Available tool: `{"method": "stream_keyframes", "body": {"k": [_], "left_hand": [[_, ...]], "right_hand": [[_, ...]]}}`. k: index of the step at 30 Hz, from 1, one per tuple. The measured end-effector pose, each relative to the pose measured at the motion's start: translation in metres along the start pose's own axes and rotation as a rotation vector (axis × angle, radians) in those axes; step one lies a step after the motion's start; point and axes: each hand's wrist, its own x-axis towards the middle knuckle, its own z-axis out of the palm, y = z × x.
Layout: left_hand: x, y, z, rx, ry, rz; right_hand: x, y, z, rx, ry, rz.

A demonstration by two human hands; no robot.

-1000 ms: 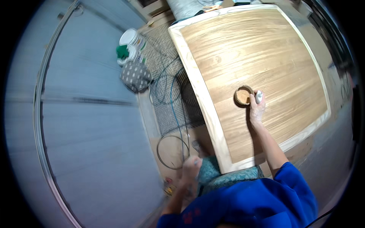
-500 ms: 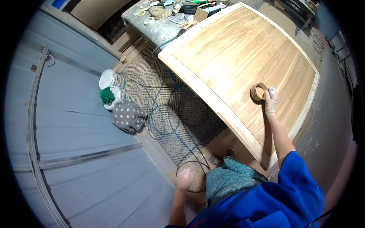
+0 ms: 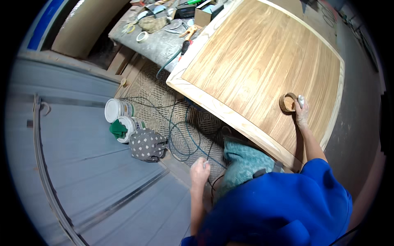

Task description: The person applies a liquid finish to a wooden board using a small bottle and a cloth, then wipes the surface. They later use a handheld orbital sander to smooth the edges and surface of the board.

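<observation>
1. Brown bowl (image 3: 282,105), toward three o'clock, over the wooden panel (image 3: 254,74); I cannot tell whether its base touches. Judged light and stiff-walled, perhaps brittle at its uneven rim.
2. Tan filling (image 3: 289,103), inside the bowl: looks crumbly or pasty; I would expect spills if tilted.
3. Right hand (image 3: 302,116), grasping the bowl by its four-o'clock side, with a white tube-like item (image 3: 301,101) upright in the same grip. Best hold, in my view: thumb over rim, fingers low on the wall; dusty skin may slip.
4. Left hand (image 3: 200,172), toward six o'clock, off the panel: fingers curled; I cannot tell whether anything is inside.
5. Grey worktop (image 3: 164,48), eleven o'clock, tools and tape on top.
</observation>
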Motion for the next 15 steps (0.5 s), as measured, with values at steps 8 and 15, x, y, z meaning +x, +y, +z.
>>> {"method": "stream_keyframes", "body": {"k": [8, 15], "left_hand": [[0.121, 0.002, -0.067, 0.094, -0.211, 0.171], [0.244, 0.068, -0.083, 0.06, -0.194, 0.567]], "right_hand": [[-0.002, -0.026, 0.011, -0.144, 0.273, 0.311], [-0.02, -0.068, 0.052, 0.243, 0.508, 0.428]]}}
